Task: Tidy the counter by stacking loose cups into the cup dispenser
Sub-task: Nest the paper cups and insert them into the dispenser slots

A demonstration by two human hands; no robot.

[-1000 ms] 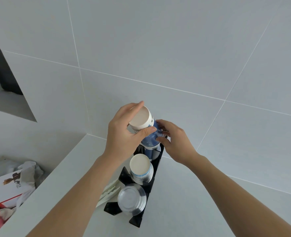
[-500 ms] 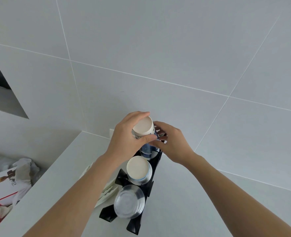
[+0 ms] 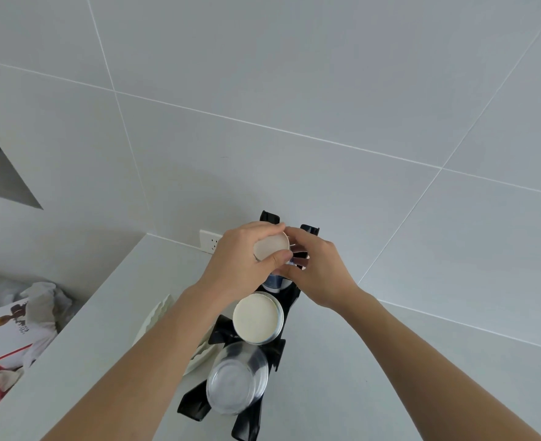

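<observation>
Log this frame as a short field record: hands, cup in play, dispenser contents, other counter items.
left hand: grips the paper cup around its rim, bottom facing the camera
right hand: fingertips on the same cup from the other side
cup dispenser: black, on the white counter
rear slot: blue-printed stack under the held cup
middle slot: paper cup stack
front slot: clear plastic cups
other: wall socket, white items beside the dispenser
</observation>
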